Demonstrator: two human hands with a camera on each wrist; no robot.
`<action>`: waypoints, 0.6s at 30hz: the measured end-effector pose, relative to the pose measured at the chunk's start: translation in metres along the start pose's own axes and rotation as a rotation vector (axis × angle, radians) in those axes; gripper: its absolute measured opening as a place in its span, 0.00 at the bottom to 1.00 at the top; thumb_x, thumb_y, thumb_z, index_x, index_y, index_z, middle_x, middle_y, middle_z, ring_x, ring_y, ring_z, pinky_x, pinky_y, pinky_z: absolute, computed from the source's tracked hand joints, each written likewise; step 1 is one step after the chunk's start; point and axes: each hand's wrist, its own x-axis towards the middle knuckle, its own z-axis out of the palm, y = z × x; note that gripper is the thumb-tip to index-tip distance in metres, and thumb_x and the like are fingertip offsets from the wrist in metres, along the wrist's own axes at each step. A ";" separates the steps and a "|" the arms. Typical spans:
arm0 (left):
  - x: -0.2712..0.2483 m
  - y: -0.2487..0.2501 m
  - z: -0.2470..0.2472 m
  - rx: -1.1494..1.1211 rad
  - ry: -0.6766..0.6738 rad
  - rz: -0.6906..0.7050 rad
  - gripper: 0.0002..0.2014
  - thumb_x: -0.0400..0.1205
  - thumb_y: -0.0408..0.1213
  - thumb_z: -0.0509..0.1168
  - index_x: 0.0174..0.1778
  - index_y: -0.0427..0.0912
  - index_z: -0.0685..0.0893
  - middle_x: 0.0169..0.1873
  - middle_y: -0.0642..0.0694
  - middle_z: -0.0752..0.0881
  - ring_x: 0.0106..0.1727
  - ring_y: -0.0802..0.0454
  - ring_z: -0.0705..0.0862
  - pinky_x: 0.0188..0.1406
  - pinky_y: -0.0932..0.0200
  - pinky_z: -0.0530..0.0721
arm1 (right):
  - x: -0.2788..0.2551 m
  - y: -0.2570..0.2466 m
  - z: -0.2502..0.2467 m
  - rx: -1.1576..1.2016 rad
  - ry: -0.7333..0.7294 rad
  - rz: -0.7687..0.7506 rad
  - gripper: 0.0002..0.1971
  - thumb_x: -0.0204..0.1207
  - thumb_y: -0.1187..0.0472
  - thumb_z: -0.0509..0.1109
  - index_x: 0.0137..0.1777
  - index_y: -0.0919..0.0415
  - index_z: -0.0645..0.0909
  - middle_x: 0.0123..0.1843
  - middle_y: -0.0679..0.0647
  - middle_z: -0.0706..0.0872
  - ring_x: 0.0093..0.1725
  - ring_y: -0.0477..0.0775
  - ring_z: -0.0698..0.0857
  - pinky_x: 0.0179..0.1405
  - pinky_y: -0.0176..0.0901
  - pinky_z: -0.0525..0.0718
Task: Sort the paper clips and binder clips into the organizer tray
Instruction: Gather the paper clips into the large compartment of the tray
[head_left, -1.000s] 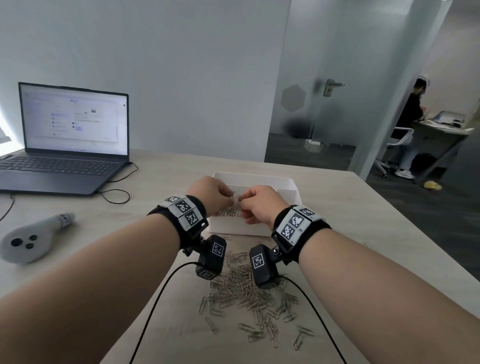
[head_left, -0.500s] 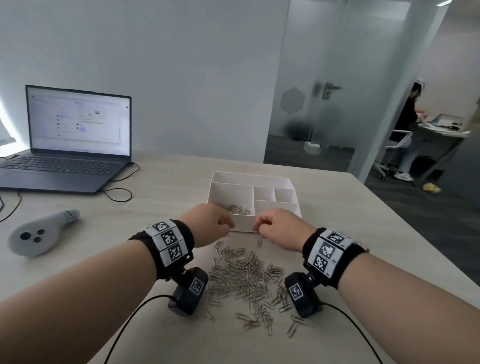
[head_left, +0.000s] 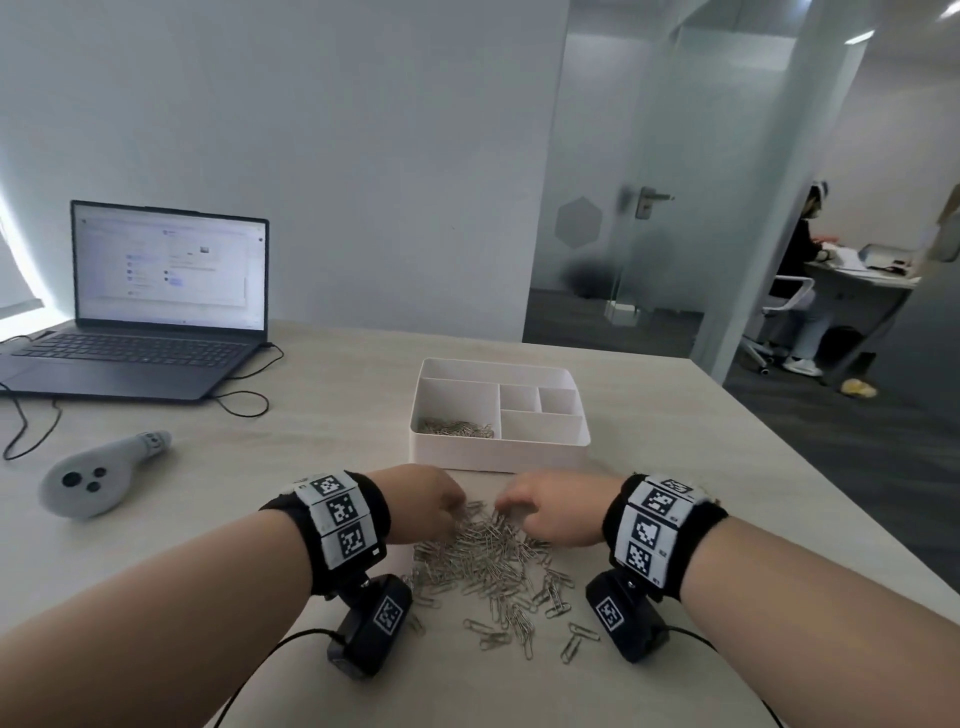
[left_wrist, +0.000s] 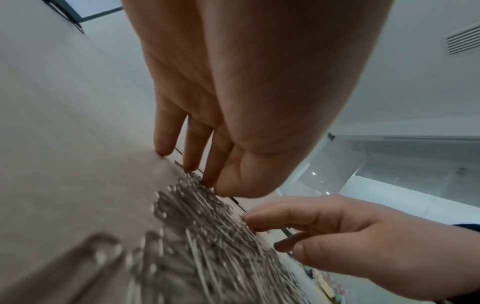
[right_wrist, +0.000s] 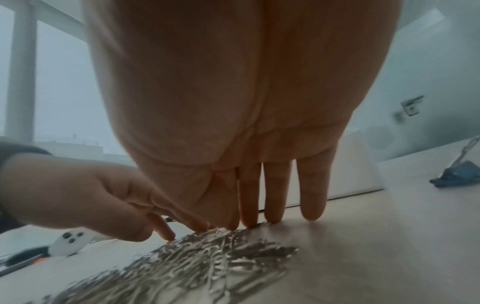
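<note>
Head view: your left hand and right hand sit at the far edge of the paper clips heaped on the surface, just short of the organizer tray. That spot makes sense: the shortest carry to the near-left compartment, where a few clips already lie. From the wrist views, both hands have fingers extended, tips down on the heap's edge, nothing held yet, looking set to rake up a bunch. A blue binder clip waits off to your right, apart from the pile, likely meant for another compartment.
</note>
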 end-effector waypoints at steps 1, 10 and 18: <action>-0.004 0.001 0.002 -0.004 -0.006 0.024 0.17 0.82 0.39 0.60 0.64 0.43 0.85 0.62 0.45 0.85 0.64 0.44 0.82 0.67 0.49 0.80 | -0.003 0.000 0.002 0.019 -0.013 -0.023 0.25 0.84 0.62 0.60 0.81 0.49 0.75 0.80 0.48 0.76 0.79 0.52 0.74 0.80 0.47 0.70; -0.017 -0.027 0.005 -0.087 0.008 -0.010 0.53 0.60 0.75 0.73 0.81 0.56 0.70 0.79 0.56 0.68 0.78 0.53 0.71 0.78 0.49 0.71 | -0.032 0.019 -0.003 0.064 -0.073 0.096 0.42 0.66 0.36 0.80 0.80 0.39 0.68 0.69 0.46 0.80 0.57 0.48 0.84 0.57 0.44 0.84; -0.031 -0.024 0.010 0.063 -0.156 -0.140 0.62 0.50 0.72 0.80 0.81 0.62 0.63 0.68 0.53 0.69 0.64 0.45 0.81 0.65 0.45 0.84 | -0.055 0.011 0.012 0.161 -0.319 0.286 0.46 0.52 0.39 0.89 0.64 0.31 0.62 0.49 0.63 0.93 0.38 0.62 0.95 0.46 0.61 0.94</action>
